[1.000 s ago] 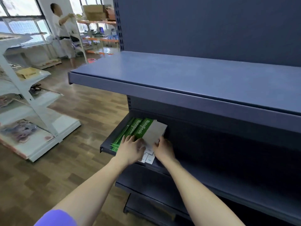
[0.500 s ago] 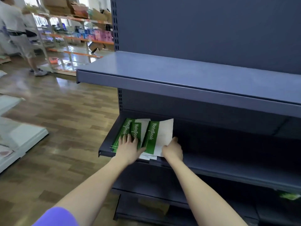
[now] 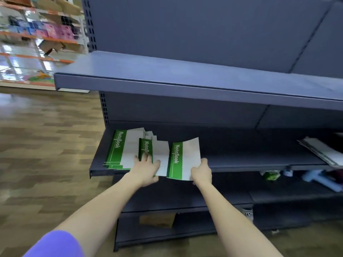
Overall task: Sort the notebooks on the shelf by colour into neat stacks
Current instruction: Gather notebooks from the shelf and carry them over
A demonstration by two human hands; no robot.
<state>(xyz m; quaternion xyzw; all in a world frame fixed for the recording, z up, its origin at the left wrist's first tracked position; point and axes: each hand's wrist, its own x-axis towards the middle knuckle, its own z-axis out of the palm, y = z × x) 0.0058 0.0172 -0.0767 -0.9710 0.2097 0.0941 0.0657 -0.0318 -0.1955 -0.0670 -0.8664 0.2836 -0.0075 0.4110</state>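
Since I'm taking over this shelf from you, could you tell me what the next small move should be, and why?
Probably lay the green notebook that the right hand grips onto the green stack at the shelf's left end. It juts past the shelf edge, apart from that stack, while the left hand rests on a second loose green notebook between them.
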